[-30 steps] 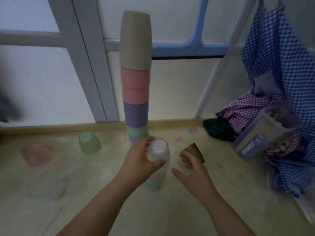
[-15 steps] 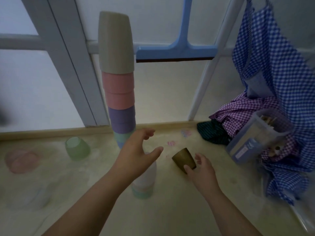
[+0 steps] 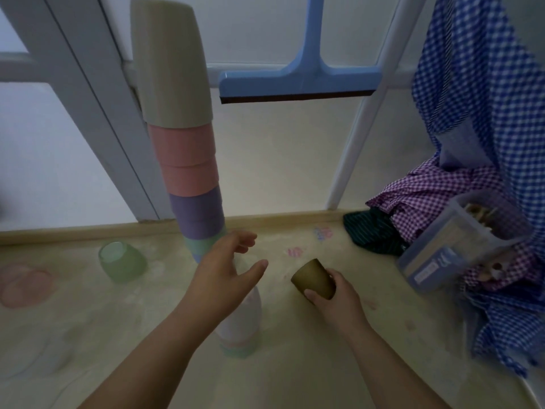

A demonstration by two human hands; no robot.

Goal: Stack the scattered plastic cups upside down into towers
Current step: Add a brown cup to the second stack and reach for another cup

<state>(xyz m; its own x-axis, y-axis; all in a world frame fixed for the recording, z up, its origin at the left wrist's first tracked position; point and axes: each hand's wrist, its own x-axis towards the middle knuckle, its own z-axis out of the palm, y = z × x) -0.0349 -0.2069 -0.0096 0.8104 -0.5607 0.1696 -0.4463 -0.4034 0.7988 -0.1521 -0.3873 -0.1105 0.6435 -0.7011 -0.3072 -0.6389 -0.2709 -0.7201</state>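
Your right hand (image 3: 336,299) grip closed round the brown cup (image 3: 313,279), on its side. Left hand (image 3: 219,273) spread open, empty, over the short stack (image 3: 243,329); tall tower (image 3: 182,154) behind, green cup (image 3: 122,261) left.

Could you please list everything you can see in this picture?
tall tower: one; beige, pink, purple, green cups; by the wall
short tower: one, pale, under the left hand
loose cups: green cup, pink cup, left floor
olive cup: one, in the right hand
squeegee: one, blue, against the wall
cloths: checked blue, purple, right
box: one, clear, right
left hand: open
right hand: gripping
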